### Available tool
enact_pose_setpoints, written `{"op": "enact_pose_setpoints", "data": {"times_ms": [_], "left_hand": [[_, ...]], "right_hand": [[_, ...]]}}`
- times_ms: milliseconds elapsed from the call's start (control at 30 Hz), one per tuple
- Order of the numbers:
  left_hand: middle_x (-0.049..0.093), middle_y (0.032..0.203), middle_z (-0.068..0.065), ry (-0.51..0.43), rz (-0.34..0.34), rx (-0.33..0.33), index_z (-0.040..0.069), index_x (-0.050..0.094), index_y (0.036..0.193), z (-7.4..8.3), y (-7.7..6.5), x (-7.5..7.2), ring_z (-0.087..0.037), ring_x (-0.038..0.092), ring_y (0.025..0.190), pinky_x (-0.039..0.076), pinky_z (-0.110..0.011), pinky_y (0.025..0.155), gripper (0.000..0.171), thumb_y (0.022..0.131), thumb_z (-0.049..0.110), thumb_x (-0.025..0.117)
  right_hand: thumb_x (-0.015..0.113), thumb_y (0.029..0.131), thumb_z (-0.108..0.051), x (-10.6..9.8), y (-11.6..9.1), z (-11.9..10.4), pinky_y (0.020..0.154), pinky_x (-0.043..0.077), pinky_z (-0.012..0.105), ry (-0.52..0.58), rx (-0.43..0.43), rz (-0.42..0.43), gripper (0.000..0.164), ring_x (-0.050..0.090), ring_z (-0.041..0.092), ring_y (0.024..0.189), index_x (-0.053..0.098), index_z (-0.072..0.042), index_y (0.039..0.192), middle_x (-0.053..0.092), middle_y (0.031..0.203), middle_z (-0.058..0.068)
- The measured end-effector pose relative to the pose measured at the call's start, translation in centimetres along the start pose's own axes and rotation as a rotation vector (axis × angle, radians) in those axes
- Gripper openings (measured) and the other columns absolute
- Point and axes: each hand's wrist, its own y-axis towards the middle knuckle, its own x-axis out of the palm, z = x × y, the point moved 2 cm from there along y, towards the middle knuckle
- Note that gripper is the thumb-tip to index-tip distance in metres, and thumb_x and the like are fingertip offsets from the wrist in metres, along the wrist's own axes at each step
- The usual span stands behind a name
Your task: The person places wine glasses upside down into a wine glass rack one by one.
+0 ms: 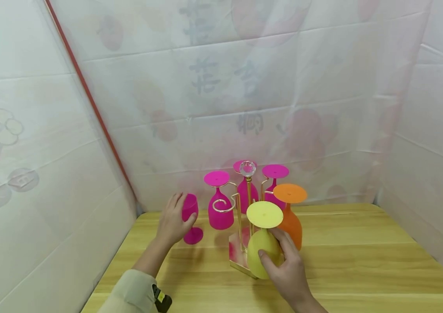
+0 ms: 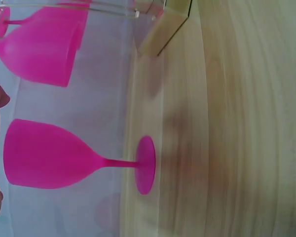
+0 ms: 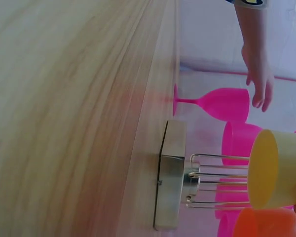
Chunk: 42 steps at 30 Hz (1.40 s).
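Observation:
A pink goblet (image 1: 193, 235) stands upright on the table, left of a gold goblet rack (image 1: 239, 217). My left hand (image 1: 172, 221) is held at its rim with the fingers loosely extended. In the right wrist view, a small gap shows between that hand (image 3: 259, 81) and the pink goblet (image 3: 222, 103). My right hand (image 1: 287, 269) grips the bowl of a yellow goblet (image 1: 262, 248), which is upside down at the rack's front, its foot on top. In the right wrist view the yellow goblet's open rim (image 3: 263, 169) faces the table, with only part of the hand showing.
Upside-down pink goblets (image 1: 220, 211) hang on the rack's left and back, and an orange goblet (image 1: 292, 224) at its right. A crystal knob (image 1: 247, 168) tops the rack, above a base (image 1: 234, 251). Printed fabric walls (image 1: 323, 87) enclose the wooden table (image 1: 362, 261).

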Motion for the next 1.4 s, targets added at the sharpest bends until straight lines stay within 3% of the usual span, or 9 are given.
{"op": "enact_pose_setpoints", "data": {"times_ms": [333, 533, 900, 1100, 1400], "left_hand": [[0.038, 0.154, -0.018, 0.139, -0.181, -0.065, 0.01, 0.035, 0.152, -0.7, 1.6, 0.7, -0.039, 0.028, 0.145, 0.023, -0.069, 0.112, 0.078, 0.087, 0.041, 0.066], [0.029, 0.159, -0.018, 0.174, -0.279, -0.105, 0.01, 0.029, 0.155, -0.8, 2.6, 1.2, -0.038, 0.018, 0.149, 0.016, -0.071, 0.113, 0.082, 0.089, 0.046, 0.062], [0.029, 0.159, -0.018, 0.227, -0.406, -0.157, 0.01, 0.032, 0.154, -0.7, 3.4, 1.8, -0.038, 0.021, 0.149, 0.015, -0.071, 0.113, 0.08, 0.091, 0.049, 0.06], [0.034, 0.157, -0.018, 0.271, -0.433, -0.15, 0.01, 0.036, 0.152, -0.6, 3.3, 2.0, -0.038, 0.026, 0.147, 0.02, -0.068, 0.114, 0.074, 0.093, 0.049, 0.057], [0.04, 0.153, -0.018, 0.293, -0.393, -0.126, 0.01, 0.042, 0.149, -0.7, 3.2, 2.4, -0.037, 0.033, 0.144, 0.031, -0.066, 0.11, 0.069, 0.092, 0.044, 0.06]], "right_hand": [[0.076, 0.079, 0.005, 0.0, 0.0, -0.1, 0.094, 0.046, 0.012, 0.012, -0.012, -0.006, 0.064, 0.055, 0.01, 0.113, 0.053, -0.011, 0.137, 0.057, 0.128, 0.006], [0.076, 0.08, 0.004, 0.0, -0.1, 0.0, 0.094, 0.047, 0.013, 0.013, 0.003, -0.007, 0.065, 0.055, 0.009, 0.114, 0.053, -0.013, 0.137, 0.057, 0.13, 0.004], [0.078, 0.078, 0.004, 0.1, -0.2, -0.3, 0.096, 0.045, 0.012, 0.017, -0.035, -0.007, 0.067, 0.053, 0.011, 0.115, 0.053, -0.011, 0.138, 0.056, 0.131, 0.007], [0.077, 0.078, 0.004, 0.0, -0.2, -0.1, 0.096, 0.045, 0.012, 0.008, -0.034, -0.006, 0.066, 0.054, 0.01, 0.114, 0.052, -0.011, 0.138, 0.056, 0.131, 0.007], [0.077, 0.079, 0.003, -0.2, -0.3, 0.0, 0.096, 0.045, 0.012, 0.006, -0.001, -0.012, 0.066, 0.053, 0.01, 0.116, 0.052, -0.013, 0.138, 0.055, 0.132, 0.004]]}}
